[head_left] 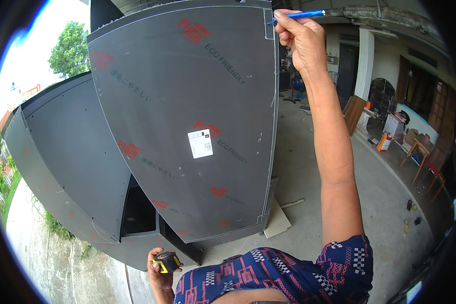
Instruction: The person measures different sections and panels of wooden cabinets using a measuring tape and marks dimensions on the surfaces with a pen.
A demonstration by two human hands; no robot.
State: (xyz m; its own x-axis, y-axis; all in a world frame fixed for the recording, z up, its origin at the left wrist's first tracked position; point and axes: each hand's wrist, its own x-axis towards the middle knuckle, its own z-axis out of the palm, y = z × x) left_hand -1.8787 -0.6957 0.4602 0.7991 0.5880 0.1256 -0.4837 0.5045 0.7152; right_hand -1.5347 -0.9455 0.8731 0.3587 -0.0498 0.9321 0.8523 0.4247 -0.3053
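Note:
My right hand (301,40) is raised to the top right corner of a large dark grey panel (187,91), its fingers pinched around a blue pen (309,13). The pen's tip is at the panel's edge, next to a small marked rectangle; whether it touches cannot be told. Pale lines run along the panel's borders, and a white label (201,144) is stuck near its middle. Low and close to my body, my left hand (159,271) is closed around a black and yellow tape measure (165,262). No blade can be seen drawn out of it.
Another dark grey cabinet-like box (76,152) stands at the left. A pale board (277,220) lies on the concrete floor (309,233) by the panel's foot. Farther right are a white pillar (365,61), a wooden stool (417,154) and assorted boxes along the wall.

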